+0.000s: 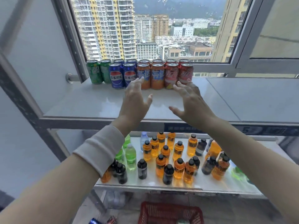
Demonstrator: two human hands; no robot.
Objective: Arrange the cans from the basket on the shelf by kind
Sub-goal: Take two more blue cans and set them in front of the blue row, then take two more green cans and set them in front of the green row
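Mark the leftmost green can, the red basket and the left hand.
leftmost green can (94, 72): head view, middle of its label.
red basket (161, 215): head view, mesh wall.
left hand (135, 101): head view, back of the hand.

The blue aluminium cans (116, 76), upper centre, carry the Pepsi globe logo and "百事可乐". The dark shelf-edge label strip (246, 130), centre right, shows numeral "5".

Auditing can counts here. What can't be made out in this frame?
Head view:
Red basket: cut off by the bottom edge; contents uncountable.
Back-row cans: labels hidden by the front row.
Blue can on the floor: cropped by the bottom edge.
Left hand: fingertips blurred; contact with the orange can unclear.
Shelf-edge label: text blurred.
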